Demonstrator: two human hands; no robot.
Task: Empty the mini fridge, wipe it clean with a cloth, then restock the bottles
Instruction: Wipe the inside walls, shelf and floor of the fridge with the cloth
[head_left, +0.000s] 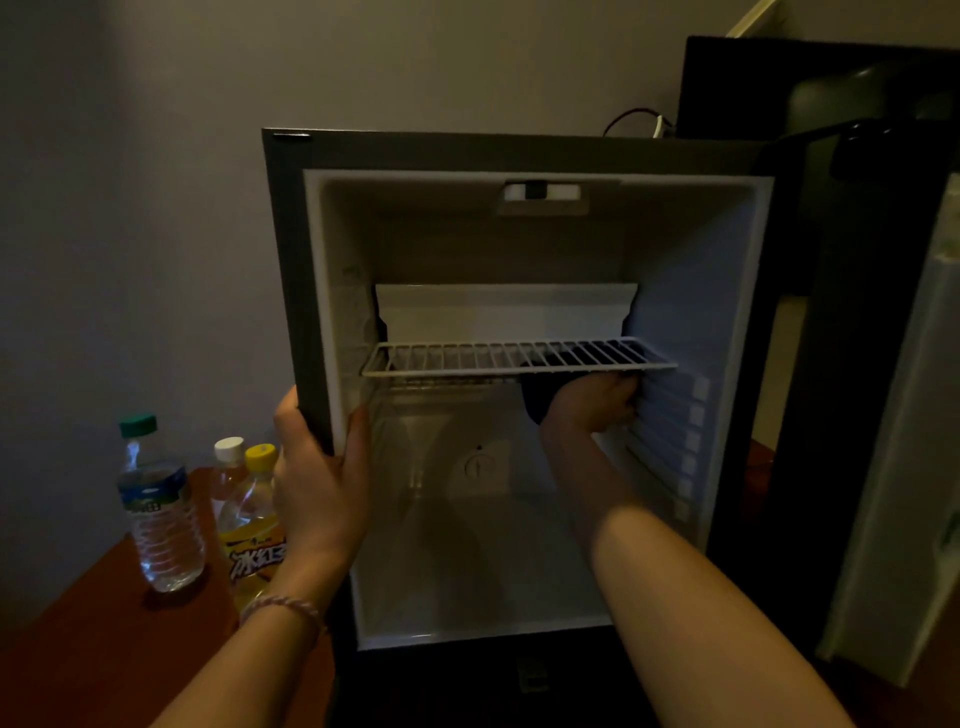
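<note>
The mini fridge (291, 270) stands open on a wooden table, with no bottles inside. My left hand (317, 467) grips its left front edge, thumb inside the door frame. My right hand (592, 400) is inside, just under the white wire shelf (467, 358), holding a dark cloth (535, 400) near the ribbed right wall. Three bottles stand on the table left of the fridge: a clear water bottle with a green cap (156, 509), a bottle with a white cap (228, 467) and a yellow-capped iced tea bottle (252, 525).
The fridge door (898, 415) is swung open to the right. The wooden table (93, 654) carries the fridge and bottles. A black cable (631, 118) runs behind the fridge top. A plain wall lies behind.
</note>
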